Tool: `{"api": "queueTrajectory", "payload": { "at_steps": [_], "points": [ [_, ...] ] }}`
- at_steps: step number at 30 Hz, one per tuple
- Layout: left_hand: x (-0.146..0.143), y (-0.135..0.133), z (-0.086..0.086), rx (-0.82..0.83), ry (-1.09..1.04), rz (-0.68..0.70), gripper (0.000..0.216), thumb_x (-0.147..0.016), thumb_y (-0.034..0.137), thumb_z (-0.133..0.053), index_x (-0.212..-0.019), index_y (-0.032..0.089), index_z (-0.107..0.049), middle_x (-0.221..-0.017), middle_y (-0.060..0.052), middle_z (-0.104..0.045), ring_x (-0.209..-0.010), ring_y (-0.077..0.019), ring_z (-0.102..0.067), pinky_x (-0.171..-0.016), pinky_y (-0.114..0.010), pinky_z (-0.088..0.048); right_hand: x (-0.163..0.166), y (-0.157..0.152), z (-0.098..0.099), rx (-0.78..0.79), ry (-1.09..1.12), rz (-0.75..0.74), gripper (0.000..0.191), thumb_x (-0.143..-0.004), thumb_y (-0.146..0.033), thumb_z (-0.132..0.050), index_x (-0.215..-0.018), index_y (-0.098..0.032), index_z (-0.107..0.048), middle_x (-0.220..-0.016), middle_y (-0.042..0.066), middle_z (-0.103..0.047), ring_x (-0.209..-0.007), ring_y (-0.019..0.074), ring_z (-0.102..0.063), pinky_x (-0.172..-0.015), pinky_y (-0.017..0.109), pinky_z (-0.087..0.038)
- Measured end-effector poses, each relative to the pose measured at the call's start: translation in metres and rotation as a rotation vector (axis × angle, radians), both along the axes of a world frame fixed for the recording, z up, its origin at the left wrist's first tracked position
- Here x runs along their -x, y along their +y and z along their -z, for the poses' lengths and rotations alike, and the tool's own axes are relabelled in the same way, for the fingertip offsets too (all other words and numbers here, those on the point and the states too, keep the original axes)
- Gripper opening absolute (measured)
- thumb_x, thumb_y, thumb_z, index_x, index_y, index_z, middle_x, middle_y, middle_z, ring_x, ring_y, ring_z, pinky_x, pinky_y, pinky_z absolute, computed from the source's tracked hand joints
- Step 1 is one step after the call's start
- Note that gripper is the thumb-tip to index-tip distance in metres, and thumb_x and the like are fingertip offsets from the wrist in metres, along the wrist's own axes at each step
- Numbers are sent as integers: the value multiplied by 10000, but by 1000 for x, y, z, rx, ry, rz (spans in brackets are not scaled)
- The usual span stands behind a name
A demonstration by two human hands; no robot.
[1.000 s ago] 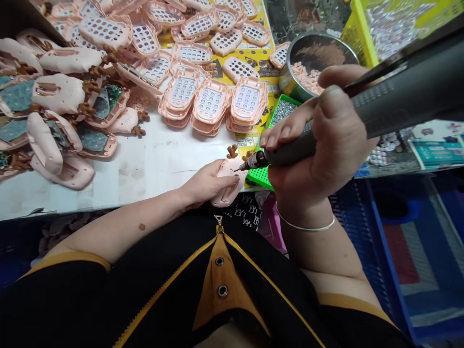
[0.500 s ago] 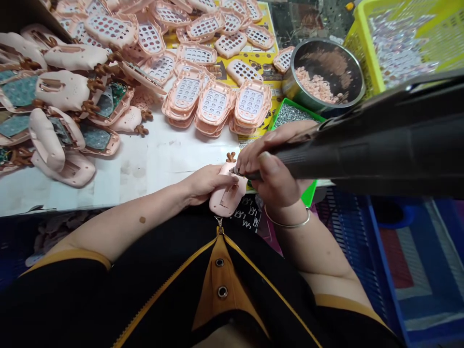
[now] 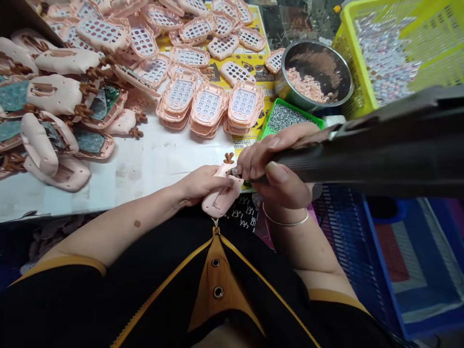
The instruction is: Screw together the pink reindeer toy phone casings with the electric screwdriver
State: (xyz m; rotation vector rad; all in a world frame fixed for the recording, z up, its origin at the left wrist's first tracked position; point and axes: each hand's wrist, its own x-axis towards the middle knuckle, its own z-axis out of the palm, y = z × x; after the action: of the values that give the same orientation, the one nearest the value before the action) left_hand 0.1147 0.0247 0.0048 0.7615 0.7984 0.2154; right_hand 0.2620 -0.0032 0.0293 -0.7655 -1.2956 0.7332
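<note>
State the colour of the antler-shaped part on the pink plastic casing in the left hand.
The antler-shaped part is brown, best seen in the head view.

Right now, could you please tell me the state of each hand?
Left hand: closed, holding a pink casing.
Right hand: closed, holding a dark screwdriver, tip at the casing.

Head-worn view — looking forward and down, near the worktable (image 3: pixel 145 169).

A scuffed white worktable (image 3: pixel 145 157) catches pale light here, a yellow printed sheet (image 3: pixel 264 72) covering part of it and a dark, mottled surface (image 3: pixel 277 19) lying past that. Below, to my right, a blue lattice-sided crate (image 3: pixel 348 237) sits in dimmer light.
</note>
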Motion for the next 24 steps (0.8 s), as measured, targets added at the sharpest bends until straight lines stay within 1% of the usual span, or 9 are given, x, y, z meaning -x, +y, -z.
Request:
{"api": "queueTrajectory", "payload": {
  "at_steps": [3, 7, 10, 12, 14, 17, 19, 21, 24],
  "points": [
    [-4, -3, -6, -31, 32, -13, 58, -747, 161, -690, -776, 132, -648, -710, -9, -650, -641, -120, -576, -643, -253, -419, 0, -1, -7, -157, 49, 29, 307, -830, -493, -756, -960, -338, -527, -490, -136, -430, -335, 100, -441, -364, 255, -444],
    [-9, -6, -5, -93, 54, -28, 36, -765, 157, -673, -775, 142, -642, -676, 8, -623, -616, -109, -551, -619, -239, -402, -1, -9, -11, -223, -15, -7, 191, -869, -377, -713, -1013, -333, -597, -530, -109, -510, -370, 98, -476, -382, 254, -460],
    [-11, -3, 0, -100, 37, -109, 68, -782, 146, -672, -847, 142, -654, -725, -3, -660, -648, -115, -581, -656, -243, -442, -5, -18, -19, -219, -61, -44, 264, -850, -323, -721, -1107, -338, -661, -594, -80, -606, -410, 121, -522, -404, 295, -482],
    [-11, -1, 3, -45, -31, -194, 135, -820, 180, -672, -952, 155, -656, -816, -27, -709, -718, -143, -639, -720, -274, -499, -14, -20, -26, -215, -8, 32, 260, -824, -308, -748, -1080, -321, -705, -610, -68, -630, -433, 136, -545, -420, 319, -492],
    [-8, 2, 5, 12, -111, -269, 200, -845, 233, -690, -1031, 180, -639, -884, -38, -733, -781, -169, -673, -799, -323, -539, -27, -18, -29, -254, 68, 180, 196, -799, -287, -761, -994, -297, -738, -579, -72, -606, -420, 132, -525, -414, 316, -472],
    [-4, 3, 6, 60, -179, -263, 359, -777, 231, -781, -1101, 200, -628, -943, -42, -743, -829, -186, -685, -913, -403, -553, -49, -12, -19, -317, 87, 379, 158, -781, -273, -755, -936, -285, -724, -531, -86, -546, -377, 119, -471, -387, 292, -415],
    [-3, 2, 6, 79, -176, -229, 492, -699, 165, -824, -1147, 208, -624, -1004, -45, -743, -874, -199, -691, -959, -456, -549, -62, -8, -6, -268, 35, 475, 157, -787, -310, -754, -925, -285, -684, -508, -90, -508, -358, 127, -460, -380, 297, -406],
    [-4, 1, 5, 91, -150, -237, 579, -678, 147, -833, -1203, 240, -608, -1070, -39, -733, -930, -215, -695, -990, -515, -540, -70, -6, 5, -210, -12, 535, 192, -793, -376, -757, -923, -291, -645, -497, -93, -480, -348, 134, -455, -374, 314, -417],
    [-7, 0, 4, 107, -103, -258, 608, -719, 211, -839, -1261, 307, -579, -1100, -20, -716, -961, -236, -698, -994, -605, -531, -76, -3, 16, -151, -13, 584, 265, -779, -458, -772, -919, -299, -614, -512, -89, -469, -360, 141, -473, -375, 332, -441]
  ]
}}
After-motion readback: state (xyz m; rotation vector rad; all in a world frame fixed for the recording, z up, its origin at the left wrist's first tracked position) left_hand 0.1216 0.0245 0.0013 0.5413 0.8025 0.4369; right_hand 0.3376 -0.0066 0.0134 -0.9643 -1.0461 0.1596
